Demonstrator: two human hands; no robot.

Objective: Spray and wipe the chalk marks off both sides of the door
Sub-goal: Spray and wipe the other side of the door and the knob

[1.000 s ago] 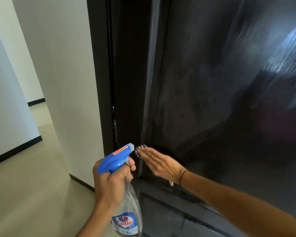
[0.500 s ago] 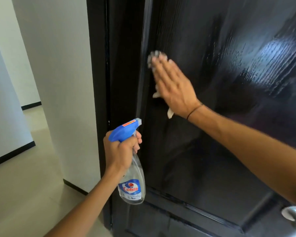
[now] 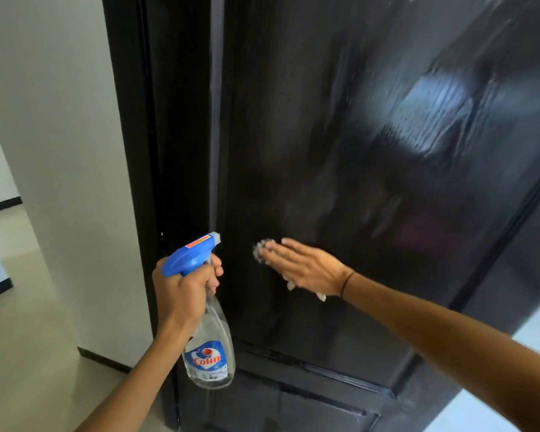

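You're facing a glossy black wood-grain door [image 3: 340, 135], shiny and streaked, set in a dark frame [image 3: 128, 151], with a white wall [image 3: 60, 120] and pale tiled floor [image 3: 22, 353] off to your left. The clear plastic spray bottle with the blue trigger head [image 3: 208, 332] hangs roughly upright, long axis vertical, nozzle aimed up-right at the door's edge. Your left hand [image 3: 184, 294] is wrapped round its neck. Your right hand [image 3: 306, 269] lies flat, fingers straight and pointing left, pressing a small crumpled white cloth [image 3: 262, 249] against the door panel.
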